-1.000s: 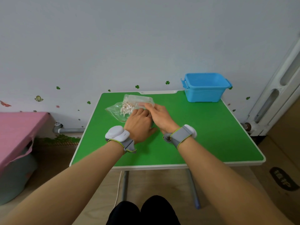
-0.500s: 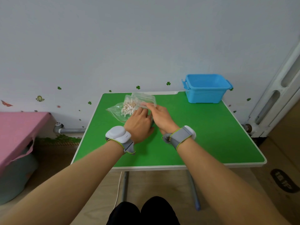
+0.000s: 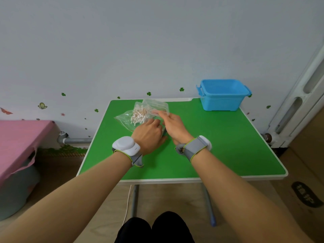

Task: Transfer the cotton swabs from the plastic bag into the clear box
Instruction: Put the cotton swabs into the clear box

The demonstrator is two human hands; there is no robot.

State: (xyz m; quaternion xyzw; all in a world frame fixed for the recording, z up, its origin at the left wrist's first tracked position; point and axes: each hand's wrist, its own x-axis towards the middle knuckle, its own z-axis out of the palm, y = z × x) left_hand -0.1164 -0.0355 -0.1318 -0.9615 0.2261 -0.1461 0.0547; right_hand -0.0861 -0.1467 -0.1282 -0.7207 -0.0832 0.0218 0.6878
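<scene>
Right hand [image 3: 175,127] pinches the clear box [image 3: 156,105], now tipped higher; left hand [image 3: 148,133] presses the plastic bag [image 3: 124,119] flat-fingered.

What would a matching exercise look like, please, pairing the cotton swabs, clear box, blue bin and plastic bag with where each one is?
Things:
1. cotton swabs
2. clear box
3. blue bin
4. plastic bag

Places:
A. far right corner of the green table
B. bunched inside the bag
C. near edge gripped by the right hand
D. lying on the table, left of the box

Pairs: 1-B; 2-C; 3-A; 4-D
</scene>
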